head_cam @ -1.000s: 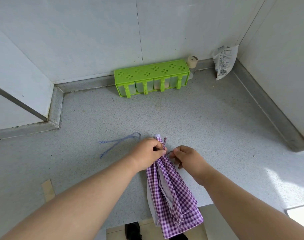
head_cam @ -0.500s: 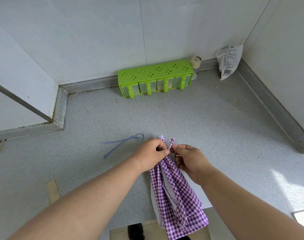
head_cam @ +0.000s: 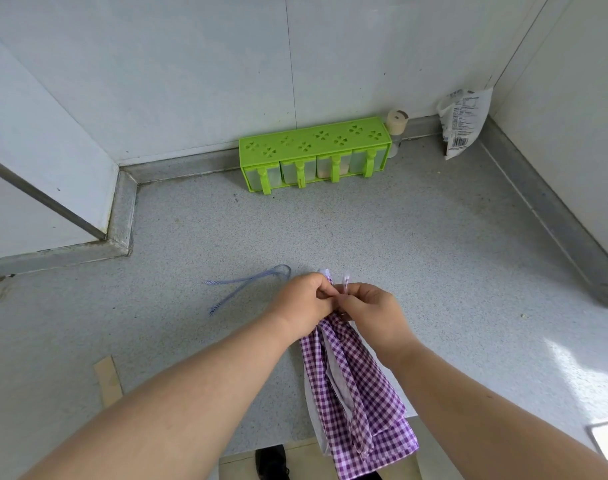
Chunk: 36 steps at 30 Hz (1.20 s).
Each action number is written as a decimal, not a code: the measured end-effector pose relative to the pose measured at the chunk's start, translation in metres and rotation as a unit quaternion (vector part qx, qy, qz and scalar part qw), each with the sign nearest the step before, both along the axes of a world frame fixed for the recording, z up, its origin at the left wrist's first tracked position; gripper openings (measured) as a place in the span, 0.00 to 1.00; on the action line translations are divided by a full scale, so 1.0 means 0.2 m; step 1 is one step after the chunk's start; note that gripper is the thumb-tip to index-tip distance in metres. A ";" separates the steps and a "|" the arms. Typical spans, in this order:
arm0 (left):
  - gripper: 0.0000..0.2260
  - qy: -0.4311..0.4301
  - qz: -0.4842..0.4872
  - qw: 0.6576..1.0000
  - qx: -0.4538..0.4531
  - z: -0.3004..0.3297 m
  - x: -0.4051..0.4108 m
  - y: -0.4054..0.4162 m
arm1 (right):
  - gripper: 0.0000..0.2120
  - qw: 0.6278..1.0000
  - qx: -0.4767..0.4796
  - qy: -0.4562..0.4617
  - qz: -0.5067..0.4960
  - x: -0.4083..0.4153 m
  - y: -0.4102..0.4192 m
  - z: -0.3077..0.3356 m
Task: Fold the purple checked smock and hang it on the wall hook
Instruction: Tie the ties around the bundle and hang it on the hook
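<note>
The purple checked smock (head_cam: pixel 358 396) is gathered into a narrow bundle and hangs from my hands over the counter's front edge. My left hand (head_cam: pixel 304 301) grips its bunched top. My right hand (head_cam: pixel 371 308) pinches the same top from the right, fingertips touching the left hand. A short strap end (head_cam: pixel 345 282) sticks up between them. A thin checked tie (head_cam: pixel 242 287) of the smock trails left across the grey counter (head_cam: pixel 416 244). No wall hook is in view.
A green spice rack (head_cam: pixel 314 154) stands against the back wall, with a small capped bottle (head_cam: pixel 396 128) and a white plastic packet (head_cam: pixel 463 121) to its right. A strip of tape (head_cam: pixel 108 379) lies at the counter's front left. A dark shoe (head_cam: pixel 271 462) shows below the edge.
My hands have come together at the smock's top until the fingers touch. The bundle has risen slightly with them.
</note>
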State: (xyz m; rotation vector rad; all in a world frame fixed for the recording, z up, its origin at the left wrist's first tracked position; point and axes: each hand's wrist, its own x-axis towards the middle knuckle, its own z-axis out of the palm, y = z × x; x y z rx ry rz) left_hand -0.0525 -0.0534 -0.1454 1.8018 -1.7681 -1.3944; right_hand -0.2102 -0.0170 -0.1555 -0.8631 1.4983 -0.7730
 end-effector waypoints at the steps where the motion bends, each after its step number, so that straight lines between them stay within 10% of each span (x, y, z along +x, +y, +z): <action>1: 0.07 -0.011 -0.009 1.000 -0.006 0.00 0.00 0.00 | 0.06 0.999 -0.011 0.028 0.017 0.00 0.00 0.00; 21: 0.07 -0.049 -0.079 0.996 -0.005 0.03 0.01 -0.05 | 0.05 0.927 -0.115 0.287 0.212 -0.06 -0.02 0.03; 36: 0.11 -0.090 -0.152 0.984 -0.006 0.07 -0.03 -0.06 | 0.02 0.901 -0.175 0.363 0.159 -0.06 0.03 -0.03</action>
